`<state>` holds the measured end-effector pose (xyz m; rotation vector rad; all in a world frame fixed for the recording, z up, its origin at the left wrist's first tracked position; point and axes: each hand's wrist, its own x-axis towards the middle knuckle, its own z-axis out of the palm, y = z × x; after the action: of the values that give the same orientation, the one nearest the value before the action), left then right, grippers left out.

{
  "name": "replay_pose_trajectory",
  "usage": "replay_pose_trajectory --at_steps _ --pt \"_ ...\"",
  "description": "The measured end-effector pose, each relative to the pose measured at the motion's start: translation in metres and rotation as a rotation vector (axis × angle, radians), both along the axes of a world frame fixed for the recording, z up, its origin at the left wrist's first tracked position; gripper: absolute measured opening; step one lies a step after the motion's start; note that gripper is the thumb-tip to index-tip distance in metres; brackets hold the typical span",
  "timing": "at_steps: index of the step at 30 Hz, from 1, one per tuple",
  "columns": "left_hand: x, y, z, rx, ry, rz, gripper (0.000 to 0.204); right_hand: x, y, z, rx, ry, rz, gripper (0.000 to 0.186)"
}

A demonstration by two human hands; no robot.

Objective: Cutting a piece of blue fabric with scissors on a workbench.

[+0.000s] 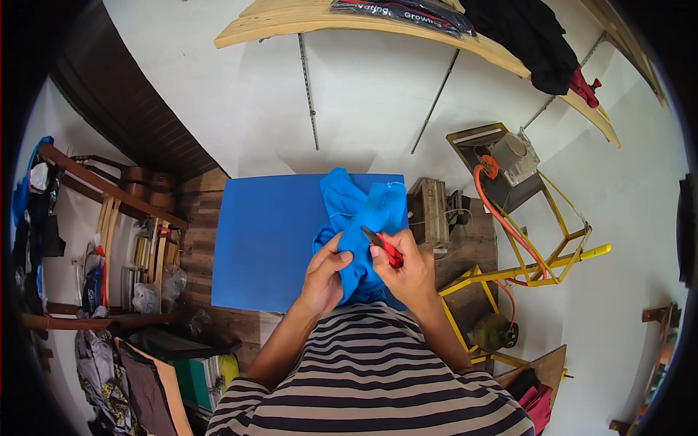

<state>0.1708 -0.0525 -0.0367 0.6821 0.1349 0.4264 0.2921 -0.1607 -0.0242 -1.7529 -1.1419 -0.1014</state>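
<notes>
A bright blue cloth garment (pixel 382 207) lies bunched over the right part of a blue tabletop (pixel 265 243), its lower end close to my body. My left hand (pixel 323 280) is closed on the garment's left side, thumb on top of the fabric. In my right hand (pixel 411 270) I grip red-handled pliers (pixel 389 251), their dark pointed jaws aimed up and left over the cloth. Whether the jaws touch the fabric I cannot tell. A pale loose thread (pixel 393 184) shows at the garment's top edge.
A wooden crate (pixel 430 214) stands beyond the table's right edge. Farther right are a yellow metal frame (pixel 560 269) with an orange hose (pixel 493 207) and a round tank (pixel 494 333). Shelving (pixel 116 192) lines the left side; a wooden wall shelf (pixel 291 27) carries folded clothes.
</notes>
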Motion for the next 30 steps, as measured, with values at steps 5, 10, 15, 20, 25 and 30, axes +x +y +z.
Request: replay_pose_trajectory --at_steps 5,10,15,20,25,30 --pt "-0.001 -0.001 0.0 -0.012 0.003 0.02 0.042 -0.004 0.0 0.0 0.017 -0.011 0.026 0.025" --pt "-0.001 -0.002 0.0 0.005 -0.02 0.01 0.044 -0.007 -0.002 -0.004 0.008 0.017 0.071 0.025" --pt "-0.001 -0.003 0.0 -0.011 -0.036 0.014 0.044 -0.012 -0.006 -0.006 0.009 0.132 0.134 0.027" --pt "-0.007 -0.001 0.001 -0.034 -0.026 0.016 0.047 -0.001 -0.005 0.002 0.38 0.563 0.088 0.03" --pt "-0.016 0.003 -0.003 0.04 0.01 -0.01 0.054 0.035 -0.008 0.015 0.173 1.262 0.263 0.02" --pt "-0.014 0.014 -0.014 0.481 0.221 0.196 0.027 0.029 -0.013 0.033 0.342 1.183 0.162 0.028"
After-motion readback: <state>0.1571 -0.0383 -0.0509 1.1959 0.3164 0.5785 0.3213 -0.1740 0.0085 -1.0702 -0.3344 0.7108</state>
